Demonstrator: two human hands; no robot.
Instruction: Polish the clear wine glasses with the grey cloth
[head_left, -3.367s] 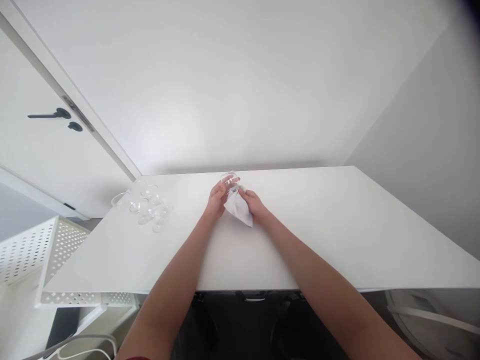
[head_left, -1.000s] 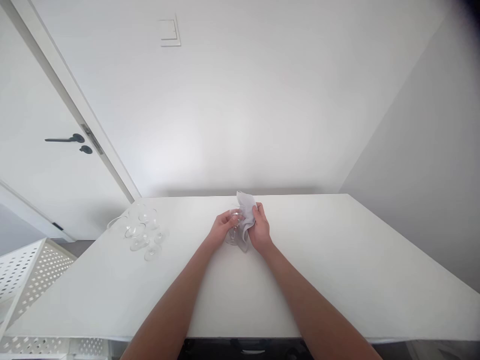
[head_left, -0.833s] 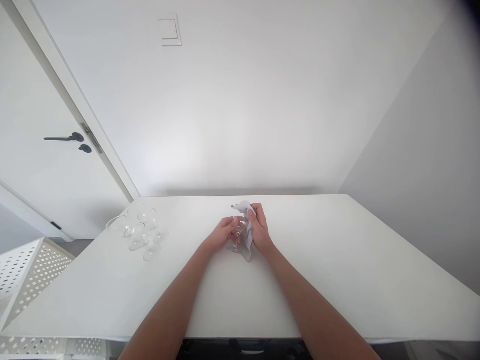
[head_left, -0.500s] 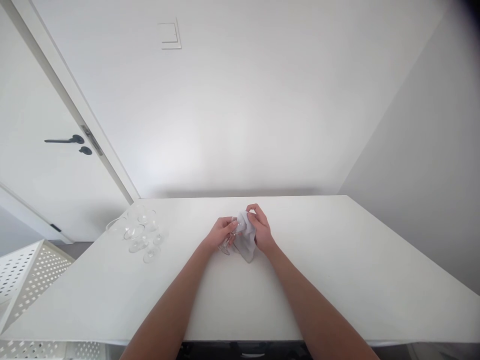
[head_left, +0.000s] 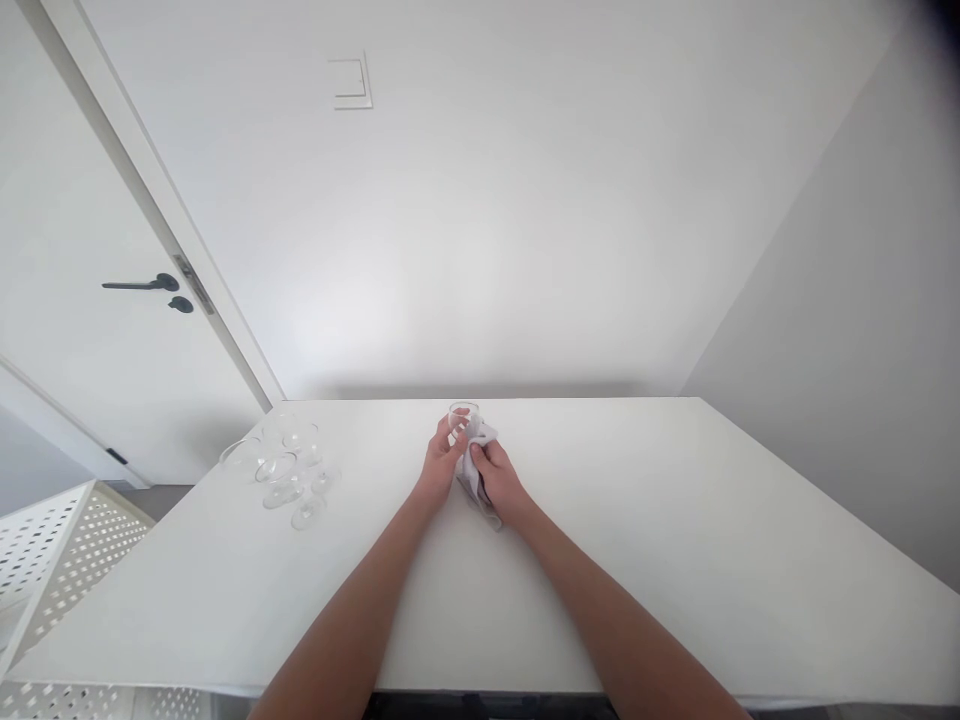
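Note:
A clear stemmed glass (head_left: 463, 410) is held above the middle of the white table, its round rim facing up and away from me. My left hand (head_left: 441, 458) wraps its fingers round the bowl from the left. In my right hand (head_left: 496, 475) is a bunched pale grey cloth (head_left: 472, 480), which touches the glass's lower part and hangs down toward the tabletop. The cloth and fingers hide the stem and foot. Several more clear stemmed glasses (head_left: 276, 466) stand grouped on the table's left side, apart from both hands.
The white table (head_left: 675, 560) runs along a white wall. At its left stand a white perforated rack (head_left: 75, 570) and a white door with a dark handle (head_left: 142, 284). A square switch plate (head_left: 351, 82) is on the wall.
The glass has turned from foot toward me to rim up and away. My right hand has moved left and down, bringing the cloth against the glass's lower part.

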